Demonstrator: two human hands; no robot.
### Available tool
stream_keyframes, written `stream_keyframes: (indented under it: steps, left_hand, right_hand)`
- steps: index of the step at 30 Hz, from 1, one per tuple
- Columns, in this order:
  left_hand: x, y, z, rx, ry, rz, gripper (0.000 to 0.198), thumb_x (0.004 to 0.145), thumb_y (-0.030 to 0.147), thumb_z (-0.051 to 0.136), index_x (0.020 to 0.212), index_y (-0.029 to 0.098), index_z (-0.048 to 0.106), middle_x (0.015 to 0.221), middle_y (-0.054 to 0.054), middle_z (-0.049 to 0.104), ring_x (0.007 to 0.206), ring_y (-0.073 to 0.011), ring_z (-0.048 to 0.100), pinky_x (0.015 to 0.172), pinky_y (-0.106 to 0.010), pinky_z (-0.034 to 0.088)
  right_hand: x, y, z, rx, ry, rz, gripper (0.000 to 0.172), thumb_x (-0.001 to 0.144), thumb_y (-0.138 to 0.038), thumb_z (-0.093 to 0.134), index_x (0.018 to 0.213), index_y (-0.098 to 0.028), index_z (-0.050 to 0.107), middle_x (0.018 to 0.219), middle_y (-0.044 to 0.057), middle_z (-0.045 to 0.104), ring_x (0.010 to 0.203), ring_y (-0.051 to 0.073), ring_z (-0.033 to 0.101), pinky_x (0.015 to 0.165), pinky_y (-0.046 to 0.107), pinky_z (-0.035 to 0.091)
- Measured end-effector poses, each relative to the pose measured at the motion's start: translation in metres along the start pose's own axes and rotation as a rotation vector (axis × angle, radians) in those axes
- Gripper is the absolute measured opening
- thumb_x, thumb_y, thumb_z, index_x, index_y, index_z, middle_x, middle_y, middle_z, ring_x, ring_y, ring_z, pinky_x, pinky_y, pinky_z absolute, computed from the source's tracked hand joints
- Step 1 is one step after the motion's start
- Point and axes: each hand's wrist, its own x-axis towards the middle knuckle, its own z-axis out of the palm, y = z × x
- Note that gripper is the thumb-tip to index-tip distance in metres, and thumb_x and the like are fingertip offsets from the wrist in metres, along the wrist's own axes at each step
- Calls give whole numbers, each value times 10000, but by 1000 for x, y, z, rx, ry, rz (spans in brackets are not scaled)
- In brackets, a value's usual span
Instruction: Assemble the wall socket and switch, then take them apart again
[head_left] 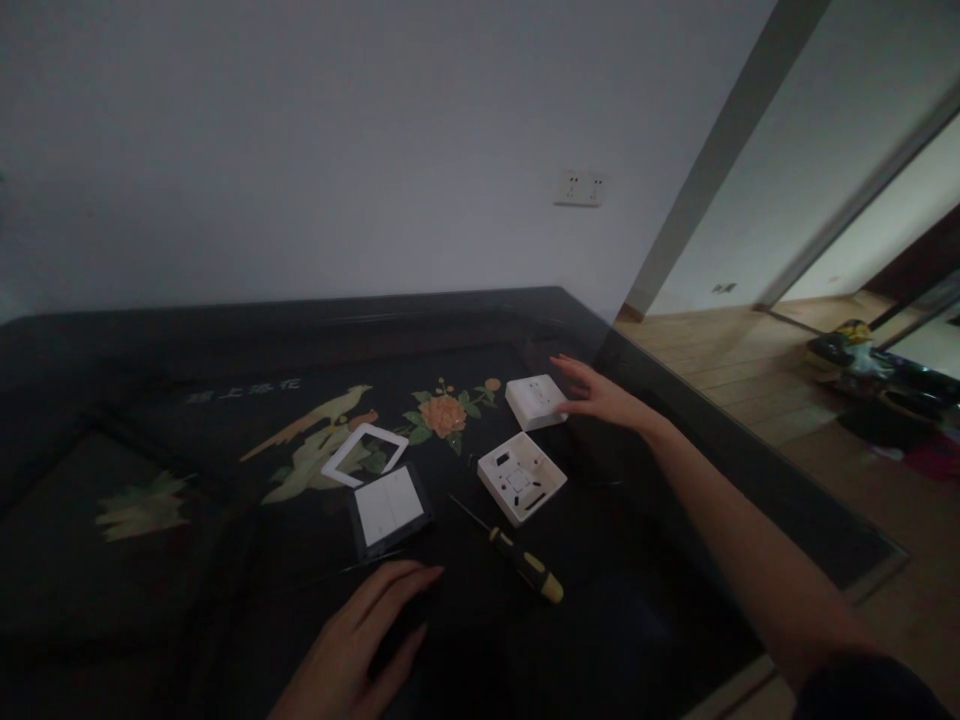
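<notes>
My right hand (596,393) reaches to the white socket box (535,401), fingers apart, its thumb by the right side; whether it touches cannot be told. In front of that lies a white back box (520,478), hollow side up. A screwdriver (525,565) with a yellow and black handle rests nearer to me, its tip pointing up and left. My left hand (367,630) is at the near edge of the view, fingers extended and holding nothing. Just beyond it sits a switch panel (390,508) with a white face and dark edge. A white square frame (365,453) overlaps its far side.
Everything lies on a dark glossy table (637,570) with painted flowers and a bird. A pale wall (337,150) with a double socket (580,188) stands behind it. Wooden floor (720,345) and a dark pile of things (892,380) are at the right.
</notes>
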Motion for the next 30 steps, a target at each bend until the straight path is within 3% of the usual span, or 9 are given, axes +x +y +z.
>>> stream_keyframes:
  steps: [3,5,7,11,19,24,27,30]
  left_hand:
    - [1,5,-4,-6,-17,14,449,908,169,535,1320,346,518,1235,-13,679,1087,-173,696,927,-258,574]
    - [2,8,-5,-18,-19,13,444,906,168,536,1311,348,527,1213,-9,688,1063,-173,703,911,-255,584]
    - [2,11,-5,-30,-21,1,428,908,178,540,1299,350,538,1192,-8,694,1047,-173,705,899,-255,590]
    - [3,16,-6,-63,-33,6,375,923,168,506,1259,320,573,1126,-24,709,994,-167,706,861,-256,597]
    - [6,24,-12,-84,-102,15,322,935,124,463,1179,263,619,1047,-34,714,945,-162,692,831,-280,583]
    - [7,31,-19,-310,-46,-117,336,930,132,488,1222,269,582,1132,-39,663,1008,-159,667,883,-292,579]
    - [6,35,-22,-376,87,-212,520,888,225,615,1371,307,444,1363,-82,510,1213,-234,572,1003,-399,539]
    - [4,39,-21,-288,146,-245,944,737,341,805,1494,350,241,1545,-104,276,1426,-355,330,1136,-560,383]
  right_hand:
    - [-27,-28,9,-34,86,43,396,968,-363,515,1336,-215,515,1289,111,587,1075,228,616,894,433,534]
    - [-46,-45,24,-73,37,82,365,955,-403,502,1244,-202,602,1036,87,679,856,205,661,766,387,559]
    - [-62,-56,43,-127,-23,115,357,902,-392,569,1196,-205,648,908,67,697,754,208,659,710,382,548]
    - [-75,-60,69,-221,-69,181,418,872,-317,576,1269,-199,623,978,114,729,813,277,683,734,434,522]
    - [-67,-49,65,-206,-157,140,304,899,-281,515,1137,-194,683,989,97,764,802,249,714,703,360,540]
    - [-70,-79,63,-208,-93,95,365,920,-323,472,1191,-152,648,884,102,759,693,244,691,636,370,536]
    - [-79,-113,79,-171,-117,38,379,937,-337,462,1242,-181,624,990,100,764,759,245,716,669,368,554]
    - [-94,-145,102,-125,-162,-18,375,946,-316,451,1256,-190,621,1144,107,740,950,268,721,806,406,571]
